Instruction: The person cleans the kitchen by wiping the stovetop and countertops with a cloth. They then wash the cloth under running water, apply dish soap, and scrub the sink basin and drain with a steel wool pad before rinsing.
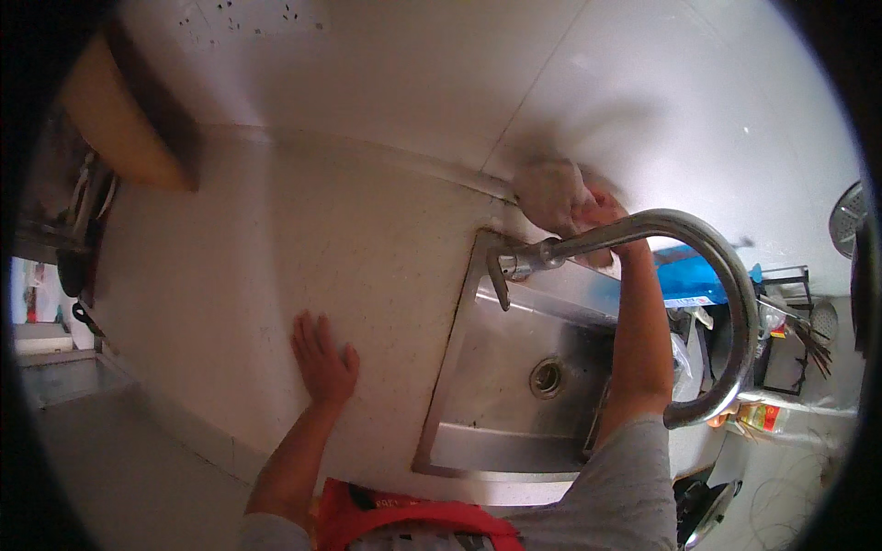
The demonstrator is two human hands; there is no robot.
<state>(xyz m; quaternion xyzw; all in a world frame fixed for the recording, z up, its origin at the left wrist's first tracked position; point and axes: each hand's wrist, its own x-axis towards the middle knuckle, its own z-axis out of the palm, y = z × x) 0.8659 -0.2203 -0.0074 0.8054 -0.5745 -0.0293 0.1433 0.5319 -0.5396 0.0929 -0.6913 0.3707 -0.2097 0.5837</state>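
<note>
My left hand (324, 365) rests palm down on the pale speckled countertop (289, 227), holding nothing. To the right, my right hand (606, 213) reaches behind the faucet and grips a greyish cloth (551, 193). The cloth presses at the wall's lower edge, just above the back of the counter. A curved metal faucet (730, 296) passes in front of my right wrist and hides part of it. Below it lies a stainless steel sink (496, 358) with a round drain (546, 378); my right forearm covers its right side.
Past my right arm, a blue bottle (696, 272) stands near a dark wire rack (785, 275) and other kitchenware. A perforated metal strainer (846, 219) hangs on the right wall. A wooden panel (124, 131) rises at the counter's left end.
</note>
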